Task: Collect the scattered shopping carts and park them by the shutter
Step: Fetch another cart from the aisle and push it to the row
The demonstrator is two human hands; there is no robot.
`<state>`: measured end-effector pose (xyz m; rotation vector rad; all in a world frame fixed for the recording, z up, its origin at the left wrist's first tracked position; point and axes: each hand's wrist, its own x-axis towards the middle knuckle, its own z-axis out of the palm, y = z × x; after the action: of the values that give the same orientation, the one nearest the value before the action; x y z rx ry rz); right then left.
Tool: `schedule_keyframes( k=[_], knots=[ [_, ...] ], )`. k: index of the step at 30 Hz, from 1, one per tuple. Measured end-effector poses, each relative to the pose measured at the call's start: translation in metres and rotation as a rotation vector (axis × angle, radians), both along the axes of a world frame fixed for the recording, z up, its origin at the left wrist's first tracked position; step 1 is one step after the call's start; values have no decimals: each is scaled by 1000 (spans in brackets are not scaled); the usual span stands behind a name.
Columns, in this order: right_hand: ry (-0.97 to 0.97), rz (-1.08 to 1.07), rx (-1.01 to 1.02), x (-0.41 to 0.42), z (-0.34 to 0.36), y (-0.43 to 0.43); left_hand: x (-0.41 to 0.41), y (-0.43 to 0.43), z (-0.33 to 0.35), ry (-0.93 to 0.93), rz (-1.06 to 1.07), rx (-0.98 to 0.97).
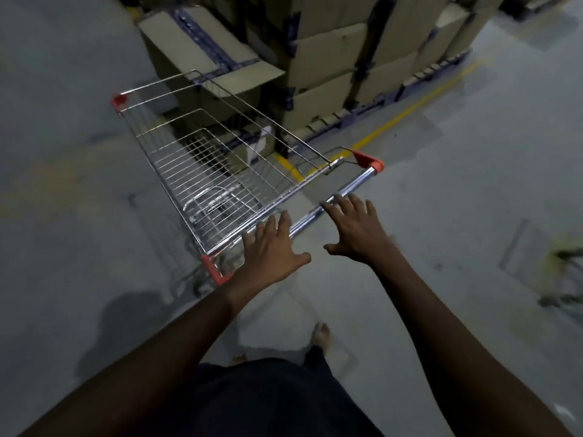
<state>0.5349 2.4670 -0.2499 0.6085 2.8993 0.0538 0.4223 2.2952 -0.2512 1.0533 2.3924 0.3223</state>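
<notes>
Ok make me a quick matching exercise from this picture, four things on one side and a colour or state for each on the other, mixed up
Things:
1. cart handle bar
2. handle end caps
3. floor line
4. cardboard boxes

Descriptions:
A. yellow
B. stacked
C. shiny chrome
D. red

Pairs: 1-C, 2-D, 3-A, 4-B

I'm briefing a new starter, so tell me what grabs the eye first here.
A chrome wire shopping cart with red corner caps fills the centre, empty. The left hand and right hand are spread open at its handle bar. Stacked cardboard boxes stand just beyond it, along a yellow floor line.
</notes>
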Motion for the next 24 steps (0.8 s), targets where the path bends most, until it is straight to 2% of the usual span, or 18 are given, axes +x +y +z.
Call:
schedule_keyframes(
  k=[4, 9, 13, 18, 24],
  knots=[
    [-90, 189, -7, -23, -9, 53, -2, 21, -7, -76, 175, -6],
    [-141, 414, 4, -56, -19, 100, -2, 23, -20, 60, 252, -111],
    [-220, 509, -51, -82, -8, 109, -5, 33, -10, 48, 298, -255],
    [-290, 565, -30, -98, -4, 94, -23, 21, 3, -211, 363, -399],
    [-150, 577, 4, -97, -6, 44, -43, -29, -3, -29, 297, -369]
  ],
)
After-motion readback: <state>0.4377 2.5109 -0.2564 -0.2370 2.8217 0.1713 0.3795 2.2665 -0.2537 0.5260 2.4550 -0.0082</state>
